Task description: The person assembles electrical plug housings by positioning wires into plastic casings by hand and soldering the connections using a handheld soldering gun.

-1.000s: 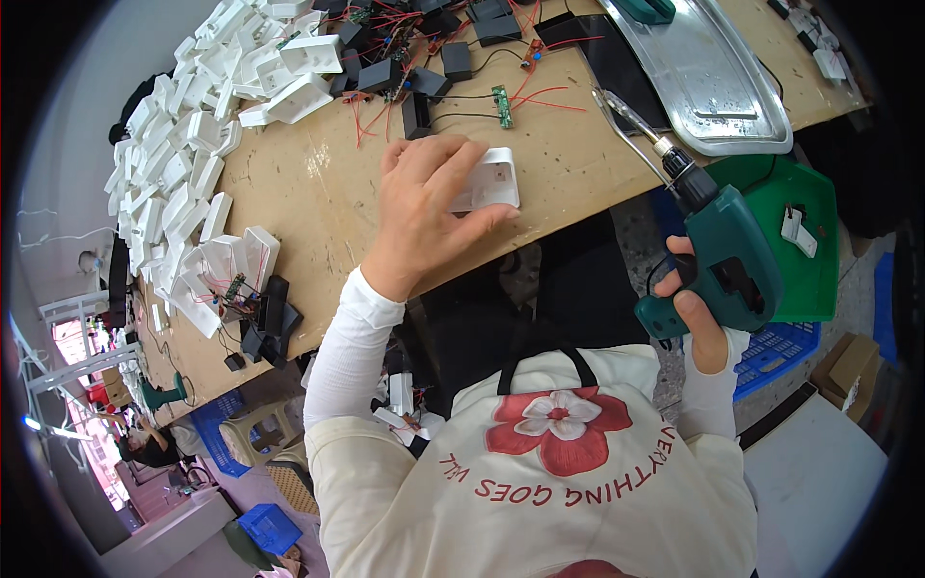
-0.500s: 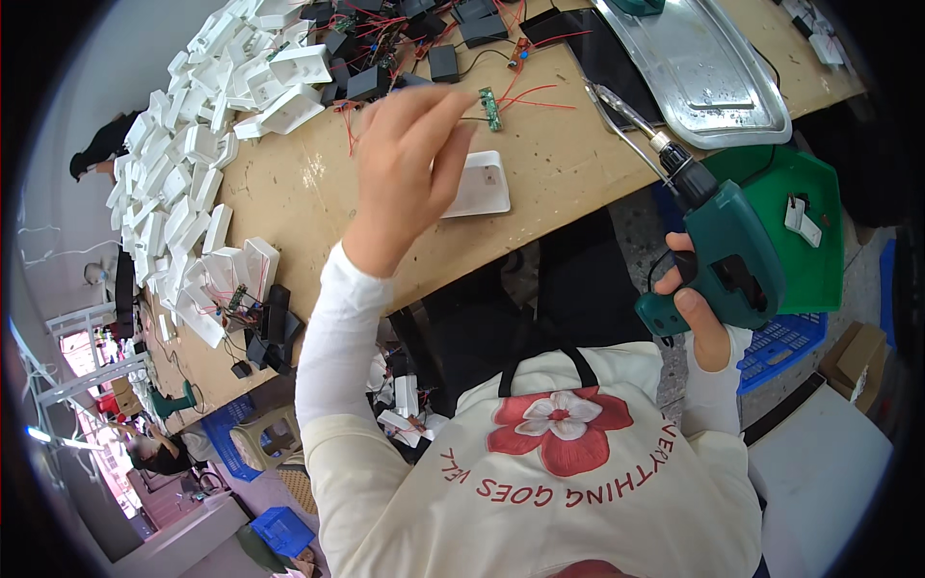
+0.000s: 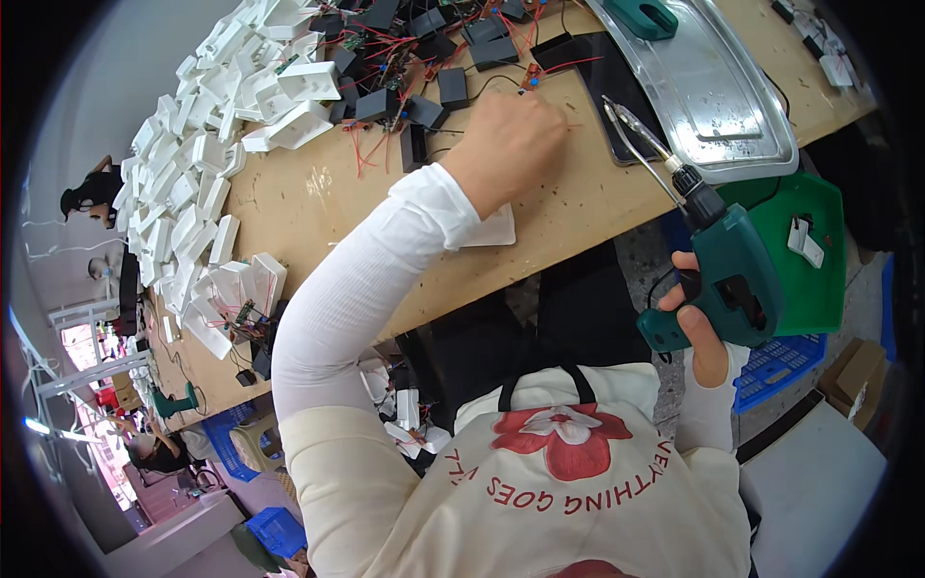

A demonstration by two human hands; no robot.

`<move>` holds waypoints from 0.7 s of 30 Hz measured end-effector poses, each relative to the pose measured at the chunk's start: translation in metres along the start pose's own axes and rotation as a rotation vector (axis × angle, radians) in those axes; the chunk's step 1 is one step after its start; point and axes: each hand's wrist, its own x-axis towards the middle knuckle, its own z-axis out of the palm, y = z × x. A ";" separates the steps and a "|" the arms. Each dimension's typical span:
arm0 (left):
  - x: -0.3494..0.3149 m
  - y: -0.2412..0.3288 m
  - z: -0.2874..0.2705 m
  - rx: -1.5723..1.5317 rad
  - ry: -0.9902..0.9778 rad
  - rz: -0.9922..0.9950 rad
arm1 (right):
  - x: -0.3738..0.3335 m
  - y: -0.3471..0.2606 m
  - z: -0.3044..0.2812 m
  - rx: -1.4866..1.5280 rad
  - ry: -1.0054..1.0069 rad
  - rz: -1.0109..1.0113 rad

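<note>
My right hand (image 3: 696, 318) is wrapped round the handle of a dark green soldering gun (image 3: 737, 265). Its metal tip (image 3: 644, 130) and thin feed tube point up and left over the table's edge. My left hand (image 3: 515, 140) is curled closed, low over the tabletop, at the spot where a small green circuit board with red wires lay. The hand covers that board and whatever its fingers grip. A shallow white plastic case (image 3: 498, 229) lies by the front edge, partly hidden beneath my left wrist.
White cases (image 3: 193, 159) are heaped at the left. Black boxes (image 3: 453, 87) with tangled red wires lie at the back. Right of them are a black flat panel (image 3: 617, 82) and a metal tray (image 3: 723, 106). A green bin (image 3: 819, 279) stands below the table's right side.
My left hand has moved right and away from me, from above the white case onto the circuit board's spot, and its fingers have curled in. The soldering gun has hardly moved.
</note>
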 end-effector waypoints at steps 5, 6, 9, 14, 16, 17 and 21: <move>-0.016 -0.026 0.000 -0.407 0.281 -0.238 | 0.001 -0.004 0.005 -0.016 -0.015 -0.033; -0.027 -0.038 -0.005 -0.608 0.423 -0.241 | 0.000 -0.005 0.006 -0.016 -0.009 -0.037; -0.067 -0.068 -0.003 -1.205 0.679 -0.513 | 0.000 -0.012 0.014 -0.059 0.031 0.021; -0.122 -0.073 -0.050 -1.489 1.320 -0.592 | 0.007 -0.019 0.024 0.030 -0.042 0.004; -0.145 -0.057 -0.074 -1.319 1.306 -0.502 | 0.005 -0.019 0.027 0.089 -0.066 -0.007; -0.158 -0.043 -0.088 -1.257 1.236 -0.457 | 0.003 -0.019 0.029 0.189 -0.091 0.016; -0.183 0.033 -0.106 -1.226 0.771 -0.590 | -0.002 -0.011 0.046 0.479 -0.229 0.105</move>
